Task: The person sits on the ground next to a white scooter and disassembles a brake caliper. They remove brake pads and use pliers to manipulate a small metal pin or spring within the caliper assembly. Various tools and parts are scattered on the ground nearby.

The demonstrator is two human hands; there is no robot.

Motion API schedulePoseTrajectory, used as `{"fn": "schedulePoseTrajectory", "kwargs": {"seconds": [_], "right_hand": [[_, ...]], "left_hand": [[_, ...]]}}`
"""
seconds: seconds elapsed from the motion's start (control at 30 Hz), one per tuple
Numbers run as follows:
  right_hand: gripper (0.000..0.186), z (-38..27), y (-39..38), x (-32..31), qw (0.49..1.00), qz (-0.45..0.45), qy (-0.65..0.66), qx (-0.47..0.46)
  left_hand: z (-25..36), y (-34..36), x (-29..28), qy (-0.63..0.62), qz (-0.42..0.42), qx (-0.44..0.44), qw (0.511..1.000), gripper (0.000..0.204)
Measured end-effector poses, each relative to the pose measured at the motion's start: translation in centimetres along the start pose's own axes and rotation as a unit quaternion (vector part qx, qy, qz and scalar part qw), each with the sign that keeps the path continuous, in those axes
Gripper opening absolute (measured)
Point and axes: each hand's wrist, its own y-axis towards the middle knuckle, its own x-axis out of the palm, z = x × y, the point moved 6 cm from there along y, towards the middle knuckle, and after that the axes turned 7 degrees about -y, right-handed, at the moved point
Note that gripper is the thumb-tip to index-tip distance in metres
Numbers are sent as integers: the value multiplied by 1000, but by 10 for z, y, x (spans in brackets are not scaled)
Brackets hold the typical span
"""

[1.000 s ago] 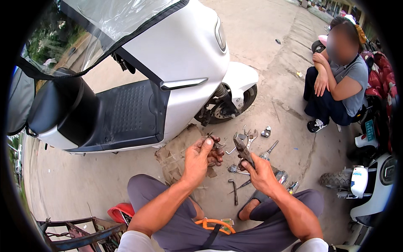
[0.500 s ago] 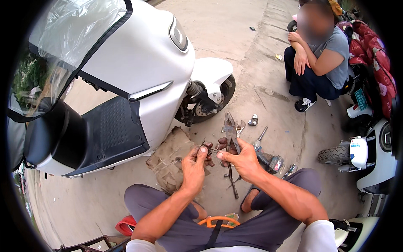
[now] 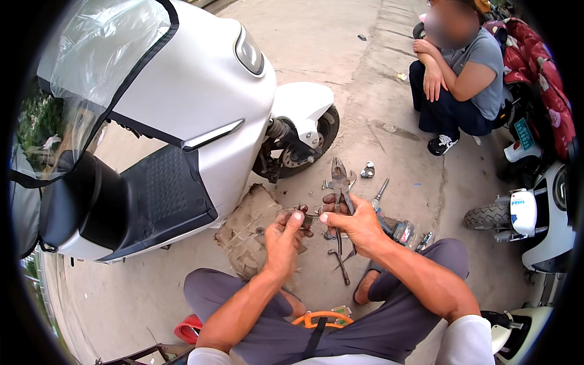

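Observation:
My left hand (image 3: 283, 240) is closed in a pinch on a small dark metal part (image 3: 311, 215), mostly covered by blackened fingertips. Across from it, my right hand (image 3: 358, 226) grips a pair of pliers (image 3: 339, 174), their jaws pointing away from me. The thumb and fingertips of that hand also meet the small part from the right. Both hands are above the ground between my knees. On the concrete below lies a dark long-handled wrench (image 3: 340, 267), and an adjustable wrench (image 3: 352, 177) shows partly behind the pliers.
A white scooter (image 3: 225, 97) stands at the left, its front wheel (image 3: 325, 137) ahead of me. Flattened cardboard (image 3: 246, 225) lies beside it. A power drill (image 3: 395, 230) and a small metal part (image 3: 367, 170) are at the right. A person (image 3: 465, 79) squats near parked scooters. An orange handle (image 3: 322, 316) is below me.
My hands have drawn slightly closer together around the small part, and the pliers have shifted a little to the right. The whole view has moved slightly.

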Motion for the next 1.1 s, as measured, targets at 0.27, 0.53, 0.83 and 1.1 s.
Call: {"fn": "schedulePoseTrajectory", "kwargs": {"seconds": [0.27, 0.53, 0.83, 1.1], "right_hand": [[44, 3, 2, -3, 999, -3, -29, -14], [44, 4, 4, -1, 1000, 5, -18, -18], [42, -3, -1, 0, 999, 5, -26, -32], [40, -3, -1, -3, 999, 8, -34, -39]], "left_hand": [[2, 3, -13, 24, 14, 5, 1000, 29], [-1, 2, -13, 27, 19, 44, 999, 25], [3, 1, -6, -6, 26, 29, 999, 28], [2, -1, -6, 21, 12, 42, 999, 28]]}}
